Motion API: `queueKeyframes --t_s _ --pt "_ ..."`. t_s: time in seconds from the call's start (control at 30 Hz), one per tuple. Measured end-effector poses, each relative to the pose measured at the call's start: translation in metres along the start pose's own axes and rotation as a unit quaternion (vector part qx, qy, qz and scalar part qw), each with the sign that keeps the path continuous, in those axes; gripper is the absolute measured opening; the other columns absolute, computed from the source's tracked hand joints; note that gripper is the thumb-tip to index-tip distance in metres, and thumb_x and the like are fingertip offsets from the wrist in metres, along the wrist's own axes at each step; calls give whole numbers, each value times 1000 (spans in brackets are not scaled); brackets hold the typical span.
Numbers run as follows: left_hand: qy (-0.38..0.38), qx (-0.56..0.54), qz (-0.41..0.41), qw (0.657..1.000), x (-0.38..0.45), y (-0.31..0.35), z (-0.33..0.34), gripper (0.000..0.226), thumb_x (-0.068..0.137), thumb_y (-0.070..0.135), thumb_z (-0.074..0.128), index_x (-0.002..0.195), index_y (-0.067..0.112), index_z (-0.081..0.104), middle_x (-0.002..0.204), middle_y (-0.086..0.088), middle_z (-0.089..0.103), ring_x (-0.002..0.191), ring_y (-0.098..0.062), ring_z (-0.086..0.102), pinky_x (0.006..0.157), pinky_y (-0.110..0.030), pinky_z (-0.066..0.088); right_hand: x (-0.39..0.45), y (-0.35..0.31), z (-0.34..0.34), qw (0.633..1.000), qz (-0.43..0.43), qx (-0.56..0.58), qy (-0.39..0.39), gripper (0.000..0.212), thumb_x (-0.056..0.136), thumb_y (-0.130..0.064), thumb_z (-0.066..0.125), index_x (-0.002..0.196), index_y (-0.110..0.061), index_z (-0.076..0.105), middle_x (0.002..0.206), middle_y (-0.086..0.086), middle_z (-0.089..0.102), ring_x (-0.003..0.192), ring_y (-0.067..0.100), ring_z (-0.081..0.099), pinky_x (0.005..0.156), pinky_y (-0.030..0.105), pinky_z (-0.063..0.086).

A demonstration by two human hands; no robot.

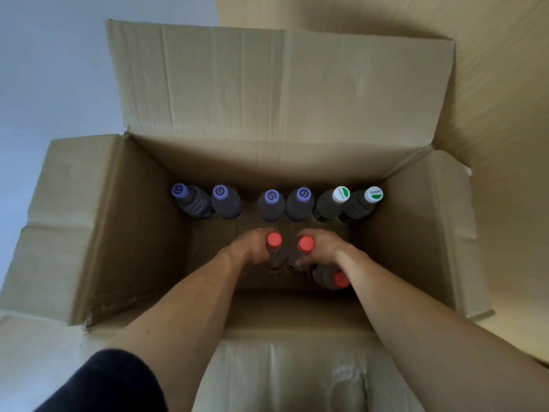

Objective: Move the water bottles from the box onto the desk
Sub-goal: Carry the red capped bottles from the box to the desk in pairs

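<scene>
We look down into a large open brown cardboard box (297,162), its four flaps folded outward; the near flap is partly cut off by the bottom edge and covered by our arms. Along the far wall stands a row of six clear plastic bottles: four with purple caps (220,191) bearing a swirl mark, and to their right two with white caps with a green patch (341,194) and small print too blurred to read. Body labels are in shadow and we cannot make them out.

Nearer to us, our left hand (252,248) is curled around the neck of a red-capped clear bottle (274,240), and our right hand (322,246) wraps a second red-capped bottle (306,244) just beside it; the two bottles stand close together. A third red-capped bottle (341,279) sits near the right wrist, partly hidden by the forearm. All the bottles are inside the box.
</scene>
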State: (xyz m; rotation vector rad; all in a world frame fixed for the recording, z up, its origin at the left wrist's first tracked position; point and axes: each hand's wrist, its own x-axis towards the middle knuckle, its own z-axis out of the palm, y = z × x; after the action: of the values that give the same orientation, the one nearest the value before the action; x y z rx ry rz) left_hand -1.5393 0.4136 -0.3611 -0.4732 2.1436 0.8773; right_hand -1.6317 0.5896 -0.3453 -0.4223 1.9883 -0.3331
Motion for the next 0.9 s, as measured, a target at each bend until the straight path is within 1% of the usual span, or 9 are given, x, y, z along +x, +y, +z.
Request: queueKeyframes --t_s 0.1,0.17,0.37,0.43,0.53,0.6,0.7,0.77,0.9 --pt "-44 37 0 998 8 -5 8 80 71 22 91 141 20 53 138 -4 58 125 -24 55 101 -29 43 5 4 7 1000 6 -3 -5 77 71 -23 90 138 -28 53 139 2 54 127 25 51 101 35 42" --pt "-56 58 8 997 10 -5 7 78 70 22 91 138 17 53 137 -4 59 123 -25 56 95 -26 43 7 5 8 1000 1 9 9 68 69 -21 91 127 -27 55 131 2 57 120 24 54 96 34 45" --pt "-50 21 -2 999 -3 -3 -19 52 71 21 88 116 24 61 107 3 61 97 -16 57 83 -24 42 -3 0 -10 997 -49 51 34 46 65 -21 90 96 -32 57 105 -5 63 98 18 59 80 32 45" --pt "-47 -5 2 999 -15 -4 -33 47 71 22 87 112 25 64 105 4 64 100 -16 61 85 -25 45 -13 -4 -21 994 -66 72 42 41 63 -24 89 90 -33 60 99 -6 66 96 17 62 81 33 48" --pt "-20 -39 27 999 -39 -6 -58 26 69 25 83 88 30 66 96 7 69 91 -14 66 75 -26 49 -32 -15 -35 981 -83 170 45 31 62 -25 88 85 -32 69 95 -7 72 101 18 66 93 37 50" --pt "-5 -121 49 991 -56 -5 -70 26 65 26 80 89 29 70 97 7 74 93 -12 69 79 -25 53 -46 -23 -40 958 -88 269 45 38 56 -33 87 90 -28 73 99 -5 76 108 18 67 99 38 50" --pt "-16 -300 108 948 -84 5 -84 34 77 17 81 108 28 71 107 13 76 100 -2 69 78 -15 54 -70 -42 -43 929 -84 354 65 65 56 -53 82 115 -27 70 119 -5 73 121 18 62 105 42 45" --pt "3 -363 108 925 -96 13 -88 37 85 24 78 118 30 65 117 10 72 109 -10 66 84 -32 56 -82 -56 -46 904 -84 411 82 60 68 -55 79 119 -25 69 120 -3 73 121 21 62 111 51 41" --pt "34 -460 89 883 -111 27 -92 50 84 41 73 127 20 56 122 -5 69 114 -26 65 94 -58 53 -100 -81 -53 838 -65 527 129 49 88 -48 70 120 -11 68 115 8 75 116 29 67 108 50 46"
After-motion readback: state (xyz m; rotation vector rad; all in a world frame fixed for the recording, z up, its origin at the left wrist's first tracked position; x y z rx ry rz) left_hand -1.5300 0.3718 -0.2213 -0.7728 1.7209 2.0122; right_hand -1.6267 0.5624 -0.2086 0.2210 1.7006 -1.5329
